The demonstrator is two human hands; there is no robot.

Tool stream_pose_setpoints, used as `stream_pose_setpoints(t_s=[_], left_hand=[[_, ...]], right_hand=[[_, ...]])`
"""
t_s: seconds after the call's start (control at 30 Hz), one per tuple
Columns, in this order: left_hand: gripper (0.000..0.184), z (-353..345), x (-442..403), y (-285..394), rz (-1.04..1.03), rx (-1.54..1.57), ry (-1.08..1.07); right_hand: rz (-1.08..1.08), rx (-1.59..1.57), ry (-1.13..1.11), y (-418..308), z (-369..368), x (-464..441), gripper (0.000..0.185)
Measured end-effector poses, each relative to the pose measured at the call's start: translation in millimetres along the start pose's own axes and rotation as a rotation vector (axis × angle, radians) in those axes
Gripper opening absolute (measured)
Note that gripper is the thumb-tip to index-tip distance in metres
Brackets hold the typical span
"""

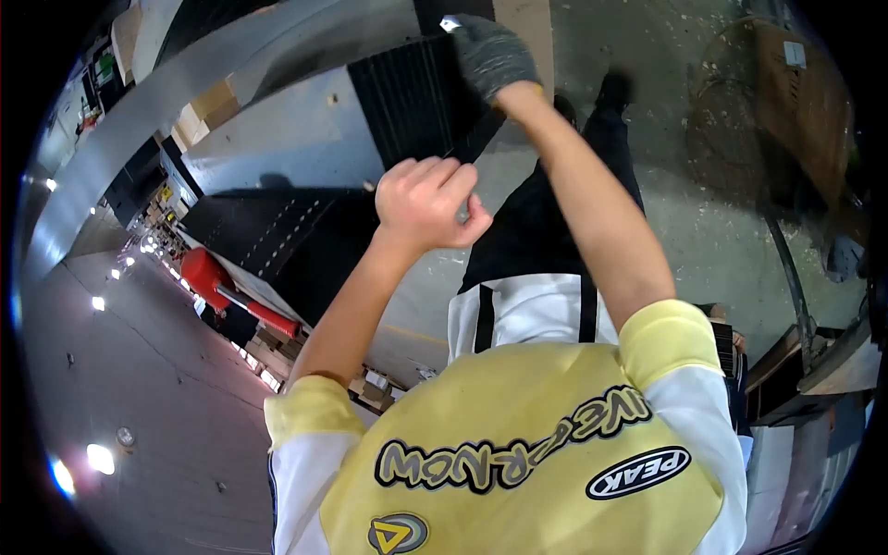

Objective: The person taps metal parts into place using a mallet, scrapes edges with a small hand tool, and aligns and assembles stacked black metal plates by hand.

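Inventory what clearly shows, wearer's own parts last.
Long red mallet: 1, red, left
Ribbed rectangular panel: 1, black, upper centre
Smooth flat panel: 1, blue-grey, upper left
Dashed dark panel: 1, black, left
Long metal beam: 1, grey, upper left
Labelled flat board: 1, brown, upper right
Round ceiling lights: several, white, lower left
Scuffed floor: 1, grey, right
Tiny shiny piece: 1, silvery, top centre
Printed shirt: 1, yellow and white, bottom
Long trousers: 1 pair, black, centre
Left hand: 1, bare, curled, centre
Right hand: 1, grey-gloved, top centre
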State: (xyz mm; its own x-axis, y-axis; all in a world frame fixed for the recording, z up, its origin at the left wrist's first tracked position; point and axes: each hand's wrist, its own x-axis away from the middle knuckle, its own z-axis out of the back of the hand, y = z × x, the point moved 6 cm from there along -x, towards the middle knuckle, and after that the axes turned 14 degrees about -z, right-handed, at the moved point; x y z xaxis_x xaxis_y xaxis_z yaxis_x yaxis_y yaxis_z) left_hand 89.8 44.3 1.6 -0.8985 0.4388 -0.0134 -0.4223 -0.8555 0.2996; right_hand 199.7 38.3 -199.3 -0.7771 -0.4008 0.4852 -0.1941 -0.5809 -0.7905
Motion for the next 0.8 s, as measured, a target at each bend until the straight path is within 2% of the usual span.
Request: stream_pose_setpoints(t_s=[0.03,0.1,0.17,0.2,0.23,0.3,0.37,0.4,0.43,0.5,0.57,0.6,0.63,0.7,0.77,0.8], left_hand=[[0.016,-0.7,-0.4,-0.3,-0.004,-0.002,-0.001],[0.013,-1.4,-1.4,1.9,0.028,0.033,-0.036],[0.013,-0.7,-5.0,0.1,0.038,0.035,-0.034],[0.014,-0.9,-6.1,-0.3,0.052,0.038,-0.064],[0.014,0.7,-4.9,0.3,0.059,0.039,-0.076],[0.015,-0.2,-7.2,-0.7,0.059,0.04,-0.09],[0.016,-2.0,-5.4,-1.7,0.04,0.036,-0.076],[0.016,-1.3,-5.0,-1.7,0.031,0.034,-0.083],[0.017,-1.8,-6.6,-3.1,0.018,0.031,-0.086],[0.018,-1.7,-7.9,-1.2,0.026,0.035,-0.113],[0.018,-3.6,-6.6,-3.9,0.038,0.042,-0.121],[0.018,-4.6,-5.0,-4.8,0.052,0.049,-0.107],[0.018,-4.8,-4.2,-4.1,0.057,0.049,-0.095],[0.017,-3.8,-5.0,-5.4,0.064,0.047,-0.071],[0.017,-0.6,-4.9,-3.5,0.058,0.028,-0.091],[0.017,-3.6,-6.4,-4.3,0.054,0.024,-0.091]], right_hand=[[0.101,-0.016,0.063,-20.6,-0.2,5.2,0.041],[0.291,0.211,0.022,-91.7,30.2,38.0,0.038],[0.148,-0.165,0.039,-99.5,22.6,47.8,0.04],[0.237,0.106,0.046,-90.5,8.9,40.2,0.039],[0.175,0.129,-0.021,-66.2,0.0,24.6,0.039],[-0.119,-0.169,-0.021,-5.2,-5.3,2.8,0.039],[-0.173,0.023,-0.107,30.3,-15.9,-15.4,0.04],[-0.254,-0.068,-0.111,38.6,-15.3,-17.9,0.04],[-0.081,0.048,-0.069,28.1,-18.3,-18.4,0.039],[0.218,0.038,0.037,-25.3,-0.6,7.9,0.036],[0.039,-0.078,-0.118,-65.4,21.7,34.0,0.036],[0.137,-0.034,-0.084,-52.4,-8.2,28.5,0.036],[0.235,0.09,0.132,-31.0,-22.7,23.1,0.034],[-0.082,-0.257,0.075,27.7,-36.0,-8.5,0.033],[-0.101,-0.171,0.038,79.2,-58.3,-39.2,0.036],[-0.094,-0.249,0.087,58.3,-32.2,-37.1,0.035]])
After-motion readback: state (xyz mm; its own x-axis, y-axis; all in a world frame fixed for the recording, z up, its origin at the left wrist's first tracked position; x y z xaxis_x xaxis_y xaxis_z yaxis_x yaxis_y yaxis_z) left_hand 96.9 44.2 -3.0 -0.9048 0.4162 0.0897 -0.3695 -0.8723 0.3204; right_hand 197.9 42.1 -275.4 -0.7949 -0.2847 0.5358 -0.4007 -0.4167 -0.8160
